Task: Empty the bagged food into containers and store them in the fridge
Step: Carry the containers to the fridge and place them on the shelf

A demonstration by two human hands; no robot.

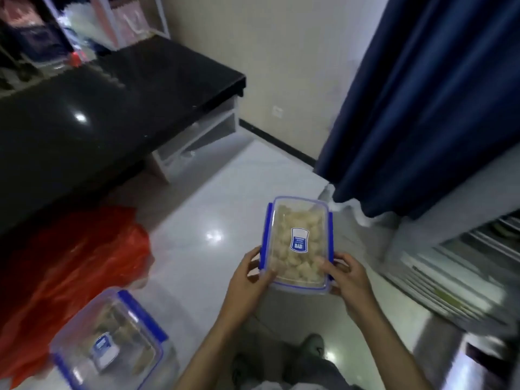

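A clear lidded container (298, 240) with blue clips and a blue label is full of pale food pieces. I hold it in the air over the floor with both hands. My left hand (249, 275) grips its near left edge and my right hand (347, 275) grips its near right corner. A second lidded container (112, 342) of the same kind, with brownish food inside, sits at the lower left beside a crumpled red plastic bag (70, 266). The fridge (461, 263) stands open at the right, its white shelves blurred.
A long black table (92, 122) fills the upper left, with cluttered shelves behind it. A dark blue curtain (436, 94) hangs at the upper right above the fridge. Glossy pale floor tiles (202, 209) lie between them. My shoes show at the bottom.
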